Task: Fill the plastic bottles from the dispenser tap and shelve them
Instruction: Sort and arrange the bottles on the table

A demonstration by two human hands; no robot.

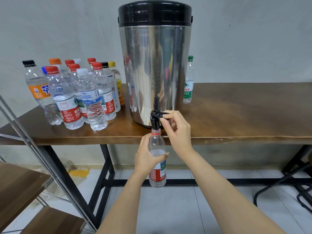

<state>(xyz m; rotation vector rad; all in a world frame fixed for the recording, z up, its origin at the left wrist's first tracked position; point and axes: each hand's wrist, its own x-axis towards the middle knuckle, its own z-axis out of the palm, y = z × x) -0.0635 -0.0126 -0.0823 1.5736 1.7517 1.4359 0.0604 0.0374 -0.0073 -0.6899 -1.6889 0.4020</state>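
Your left hand [146, 154] grips the uncapped plastic bottle [157, 166], its mouth directly under the dispenser tap [155, 119] at the table edge. Your right hand [175, 129] pinches the tap lever [163, 113].

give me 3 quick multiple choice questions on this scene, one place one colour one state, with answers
1. The green-capped bottle stands where? A) left of the dispenser B) right of it C) on top of it
2. The lid is? A) black B) red C) white
3. The bottle under the tap is? A) capped B) open, in the left hand C) lying flat
1 B, it shows past the dispenser's right side. 2 A, black top. 3 B, no cap, neck at the tap.
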